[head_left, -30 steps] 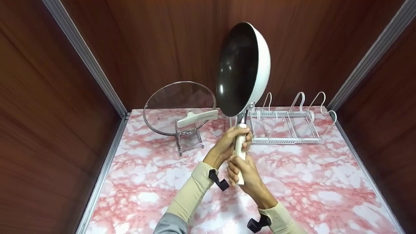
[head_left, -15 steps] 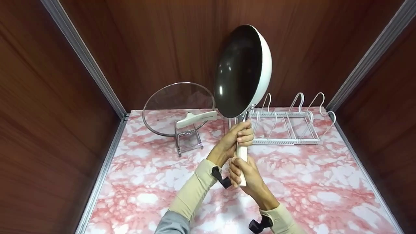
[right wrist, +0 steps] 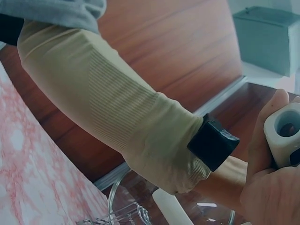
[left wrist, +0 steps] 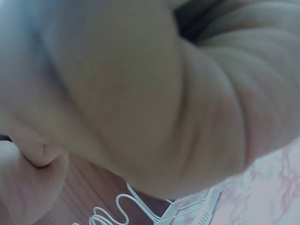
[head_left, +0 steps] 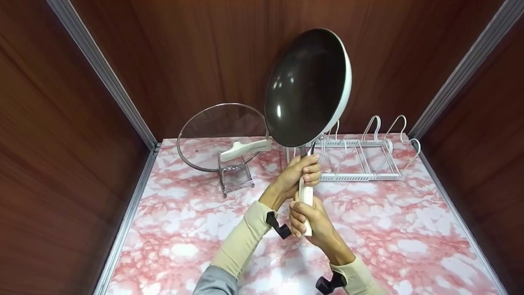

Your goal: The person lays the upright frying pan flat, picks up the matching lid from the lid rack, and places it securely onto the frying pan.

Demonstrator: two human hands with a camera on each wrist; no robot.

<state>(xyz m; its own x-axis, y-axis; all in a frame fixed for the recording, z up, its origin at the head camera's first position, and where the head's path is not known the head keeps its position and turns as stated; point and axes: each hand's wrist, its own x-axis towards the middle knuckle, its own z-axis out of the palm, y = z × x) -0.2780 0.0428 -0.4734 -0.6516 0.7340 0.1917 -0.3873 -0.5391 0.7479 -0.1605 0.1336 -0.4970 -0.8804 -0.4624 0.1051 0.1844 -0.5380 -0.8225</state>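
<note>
Brown wood panels (head_left: 196,61) w/ grey metal edging (head_left: 100,69) wall in a red-and-white marbled table (head_left: 368,229) on the L, R & back. White pan (head_left: 307,90) w/ dark interior is up in the air over the table, btwn lid & rack as seen from the head cam; bowl at top, handle (head_left: 306,196) pointing down, interior turned twd the cam & a bit L, white outer side showing along the R edge. Both hands are clenched round the handle: L hand (head_left: 292,174) higher, near the bowl, R hand (head_left: 315,221) just below, near the end. R wrist cam shows a round hole in the handle's end.

Glass lid (head_left: 213,127) w/ metal rim & white grip (head_left: 245,150) is propped tilted on a small wire stand (head_left: 237,189), L of the pan. White wire rack (head_left: 348,177) w/ curved loops sits at the back R; pan, handle & L hand hide part of its L end. Both arms have beige sleeves (head_left: 241,237) & black wrist mounts (head_left: 280,225). L wrist cam is mostly blurred skin, rack at bottom. R wrist cam also has a grey-green box (right wrist: 267,42), top R, beyond the panels.
</note>
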